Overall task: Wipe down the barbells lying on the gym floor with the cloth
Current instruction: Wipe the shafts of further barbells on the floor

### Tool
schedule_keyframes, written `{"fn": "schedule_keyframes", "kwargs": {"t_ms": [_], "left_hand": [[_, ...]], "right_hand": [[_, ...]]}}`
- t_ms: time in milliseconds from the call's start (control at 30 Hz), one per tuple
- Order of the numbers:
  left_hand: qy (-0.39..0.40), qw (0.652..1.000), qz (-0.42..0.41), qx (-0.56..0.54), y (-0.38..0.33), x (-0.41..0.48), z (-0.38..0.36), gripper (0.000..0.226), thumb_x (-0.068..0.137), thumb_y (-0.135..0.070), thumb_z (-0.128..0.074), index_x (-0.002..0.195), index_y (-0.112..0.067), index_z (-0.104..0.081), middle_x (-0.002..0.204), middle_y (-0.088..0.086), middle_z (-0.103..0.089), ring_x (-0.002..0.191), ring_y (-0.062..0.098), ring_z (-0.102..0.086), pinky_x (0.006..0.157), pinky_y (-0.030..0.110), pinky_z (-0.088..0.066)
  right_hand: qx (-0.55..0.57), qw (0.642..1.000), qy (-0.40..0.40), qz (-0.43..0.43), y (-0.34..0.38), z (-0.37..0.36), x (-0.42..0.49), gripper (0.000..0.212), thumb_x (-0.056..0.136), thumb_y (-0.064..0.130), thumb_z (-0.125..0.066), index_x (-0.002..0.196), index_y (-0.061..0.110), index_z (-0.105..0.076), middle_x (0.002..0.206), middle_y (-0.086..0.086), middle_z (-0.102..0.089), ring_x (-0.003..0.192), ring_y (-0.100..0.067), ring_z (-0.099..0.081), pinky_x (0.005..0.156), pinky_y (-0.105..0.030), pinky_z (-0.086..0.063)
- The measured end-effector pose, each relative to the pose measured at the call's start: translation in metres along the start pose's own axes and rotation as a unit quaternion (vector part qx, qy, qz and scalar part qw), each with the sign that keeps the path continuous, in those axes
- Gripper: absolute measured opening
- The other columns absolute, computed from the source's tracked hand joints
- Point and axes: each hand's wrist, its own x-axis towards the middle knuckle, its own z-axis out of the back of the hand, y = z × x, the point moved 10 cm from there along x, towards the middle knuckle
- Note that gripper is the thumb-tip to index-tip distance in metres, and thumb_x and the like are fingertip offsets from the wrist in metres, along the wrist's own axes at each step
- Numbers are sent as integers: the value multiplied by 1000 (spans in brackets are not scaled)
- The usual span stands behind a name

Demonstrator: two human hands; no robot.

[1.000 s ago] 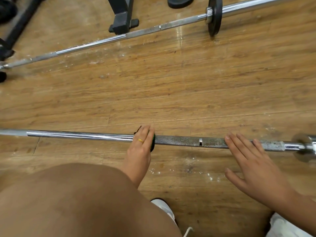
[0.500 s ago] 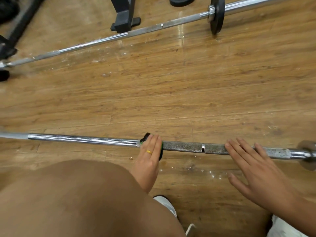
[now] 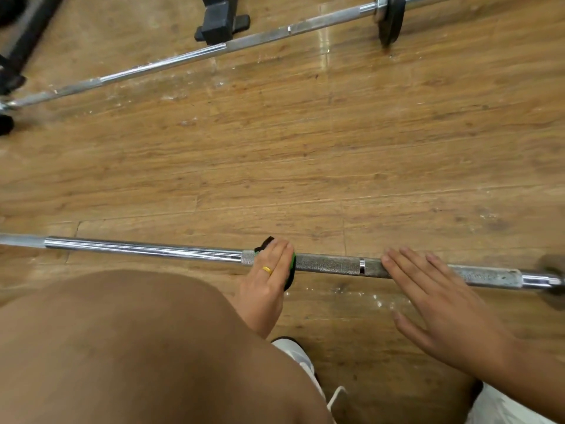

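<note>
Near barbell: long steel bar (image 3: 330, 264) lying flat on the brown wood-plank floor (image 3: 305, 148), running left to right just ahead of my bare knee (image 3: 137, 347). Its left stretch is smooth bright chrome. From the middle rightward it is dull grey knurling with one thin smooth ring.

Left hand (image 3: 266, 280): lies across the bar where the chrome meets the knurling. The fingers are close together and nearly straight, pressing the small green-and-black cloth (image 3: 292, 267) down onto the bar. The cloth shows only at the hand's edges, above the fingertips and along the right side. Gold ring (image 3: 267, 269) on one finger. The thumb is hidden.

Right hand (image 3: 437, 304): flat and spread, holding nothing. The fingertips rest on the knurled section to the right of the ring mark, with the palm over the floor and the thumb out to the side. It is well apart from the left hand.

Floor: white specks (image 3: 379, 301) between the two hands, just on my side of the bar.

Far barbell: second steel bar (image 3: 171, 61) lying at a slant across the top, untouched, with a black weight plate (image 3: 391, 19) on its right part. A black metal rack foot (image 3: 220, 24) stands just behind it.

White shoe (image 3: 299, 359) below my left wrist.
</note>
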Motion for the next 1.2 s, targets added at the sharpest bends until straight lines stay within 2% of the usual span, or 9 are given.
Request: {"fn": "schedule_keyframes", "kwargs": {"t_ms": [100,267,400,467,533,633,800,1033,1200], "left_hand": [[37,998,-50,7,1,-5,0,75,72,27,-48,144,3,-45,147,20,-48,140,32,-39,120,31,-25],[-17,992,122,-40,54,-3,18,61,86,7,-48,144,-10,-41,142,19,-55,131,33,-54,99,46,-52],[27,999,-6,-25,-3,-6,2,67,75,20,-49,139,2,-52,139,20,-57,135,32,-47,115,33,-32],[32,999,-18,-21,-2,-5,1,70,74,24,-53,141,3,-51,141,20,-55,135,32,-47,114,36,-35],[31,998,50,-35,22,-1,7,72,79,21,-57,146,-3,-45,144,19,-53,133,35,-51,105,47,-48],[8,986,158,-42,44,1,12,54,90,10,-59,142,-4,-51,141,16,-57,126,35,-58,94,47,-54],[68,997,17,-21,4,2,2,66,74,21,-66,136,2,-55,135,20,-60,127,37,-57,101,48,-49],[44,991,122,-20,49,8,14,48,95,6,-53,142,-2,-52,145,15,-53,127,36,-57,95,41,-50],[15,1000,7,7,14,-5,3,65,77,24,-47,140,6,-51,145,21,-51,140,31,-39,112,42,-37]], "right_hand": [[-8,1000,-1,15,1,-2,-4,80,92,50,-41,159,11,-21,166,-5,-20,153,-19,-17,120,-44,-18],[-15,1000,3,21,1,-6,-7,83,90,47,-46,159,11,-19,167,-5,-16,154,-20,-15,120,-45,-18],[-12,1000,1,20,2,-5,-8,82,90,48,-42,159,12,-18,167,-4,-17,154,-19,-15,120,-45,-18],[-13,1000,0,20,2,-5,-9,82,90,49,-42,159,12,-18,166,-4,-18,154,-19,-16,120,-45,-18],[-18,1000,1,22,2,-6,-8,82,90,48,-43,159,12,-18,166,-4,-18,153,-19,-16,120,-44,-17],[-24,999,0,24,0,-6,-7,81,90,47,-43,160,12,-18,166,-4,-18,153,-19,-17,120,-44,-18],[-23,1000,-5,19,-1,-5,-5,81,89,44,-44,159,11,-20,166,-5,-19,153,-19,-19,120,-45,-19],[-31,999,-14,19,-3,-3,-1,78,88,42,-42,158,10,-25,164,-8,-26,151,-21,-23,119,-45,-20],[-42,999,-23,22,-3,1,3,78,87,43,-40,156,6,-29,162,-11,-27,150,-23,-23,118,-45,-20]]}}
